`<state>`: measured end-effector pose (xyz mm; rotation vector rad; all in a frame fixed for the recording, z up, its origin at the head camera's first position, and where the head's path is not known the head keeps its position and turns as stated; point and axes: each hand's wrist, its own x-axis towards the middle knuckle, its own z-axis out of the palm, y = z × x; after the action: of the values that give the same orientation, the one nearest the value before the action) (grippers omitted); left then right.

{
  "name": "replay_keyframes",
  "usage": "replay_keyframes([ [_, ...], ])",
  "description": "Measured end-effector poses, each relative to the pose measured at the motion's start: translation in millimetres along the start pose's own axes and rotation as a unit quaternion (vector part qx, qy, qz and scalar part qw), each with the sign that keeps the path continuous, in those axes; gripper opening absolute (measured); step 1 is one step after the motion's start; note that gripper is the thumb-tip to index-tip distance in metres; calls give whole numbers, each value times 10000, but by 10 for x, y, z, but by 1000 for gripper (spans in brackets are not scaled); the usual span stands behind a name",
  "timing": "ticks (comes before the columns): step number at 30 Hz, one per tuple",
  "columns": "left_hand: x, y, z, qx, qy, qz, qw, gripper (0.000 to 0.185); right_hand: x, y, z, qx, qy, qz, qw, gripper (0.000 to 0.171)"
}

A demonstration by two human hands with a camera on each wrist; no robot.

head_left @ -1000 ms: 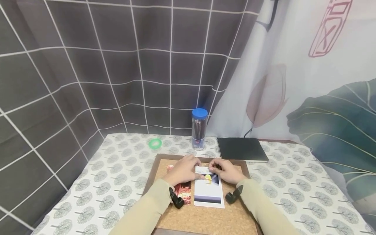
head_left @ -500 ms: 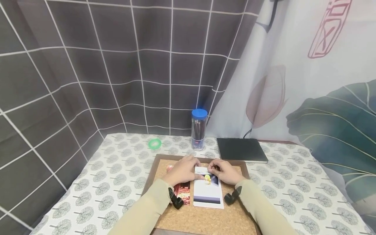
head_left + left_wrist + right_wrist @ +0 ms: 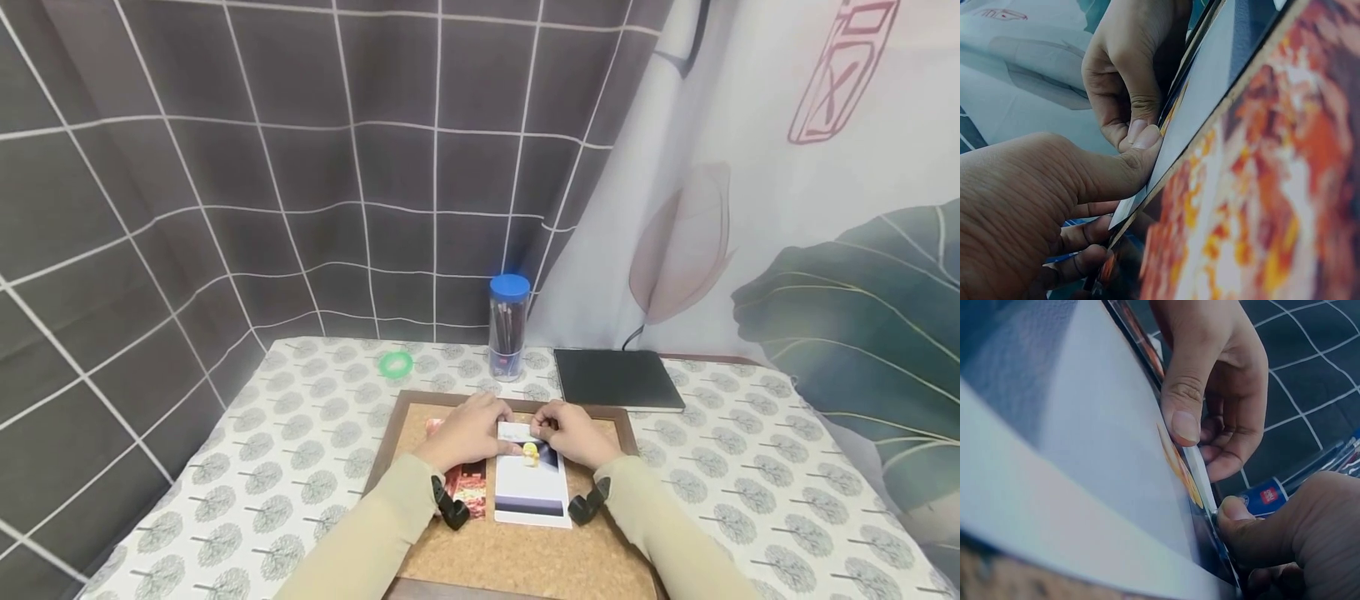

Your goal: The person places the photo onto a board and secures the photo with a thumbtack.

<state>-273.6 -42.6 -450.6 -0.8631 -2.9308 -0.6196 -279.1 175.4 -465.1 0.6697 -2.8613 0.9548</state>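
Observation:
A tall picture card (image 3: 534, 492), white with a dark band and a small yellow figure, lies on a framed cork board (image 3: 465, 554). My left hand (image 3: 471, 432) holds its upper left edge, thumb on the card's face and the fingers curled past the edge. At the upper right, my right hand (image 3: 576, 435) pinches thumb against fingertip right at the card. I cannot tell what tiny thing sits in that pinch. Close up, the left wrist view shows both thumbs almost meeting over the white card (image 3: 1200, 94). A red and orange picture (image 3: 468, 492) lies partly under my left hand.
Behind the board stands a clear pencil tub (image 3: 507, 329) with a blue lid. To its right lies a black flat pad (image 3: 618, 381); a green ring (image 3: 395, 365) rests at the back left. The tree-print tablecloth (image 3: 247, 475) spreads around the board.
Both hands stay nearly in place at the card's top. My right wrist has shifted slightly inward to the left; the card and board keep their places.

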Motion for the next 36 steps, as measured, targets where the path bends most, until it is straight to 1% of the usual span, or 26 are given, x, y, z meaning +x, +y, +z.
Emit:
replay_keyframes([
  [4,-7,20,-9,-45,-19,-5,10000,53,-5,-12,-17,15,-69,87,9999,11],
  [8,8,31,-20,9,-60,-27,10000,53,4,-26,-25,12,-22,188,9998,13],
  [14,-13,30,-21,-12,-79,-55,10000,51,-4,-78,-7,187,17,590,9981,13],
  [18,-31,27,-27,1,-69,-49,10000,49,-1,-95,9,245,64,723,9971,13],
  [24,-21,20,-22,7,-49,-39,10000,49,6,-123,2,328,99,948,9949,12],
  [30,0,27,-18,-9,-35,-18,10000,50,15,-138,-9,371,226,974,9943,12],
  [36,1,20,-16,-38,-71,-60,9999,49,19,-125,1,371,167,1007,9941,12],
])
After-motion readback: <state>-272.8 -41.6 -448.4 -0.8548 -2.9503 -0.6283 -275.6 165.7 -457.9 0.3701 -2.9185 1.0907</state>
